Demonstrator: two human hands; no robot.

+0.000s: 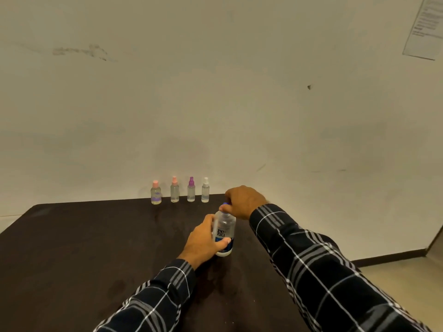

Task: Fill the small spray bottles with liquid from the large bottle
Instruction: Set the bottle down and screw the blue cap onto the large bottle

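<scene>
Left hand (203,243) grips upright large bottle (224,232); right hand (242,201) pinches its cap (225,204).

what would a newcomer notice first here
The hands at mid-table: the left hand grips the upright big bottle while the right hand pinches its blue cap. Behind them, four small spray bottles stand in a row at the far edge of the dark table, by the wall, with pink, pink, purple and white tops.
</scene>
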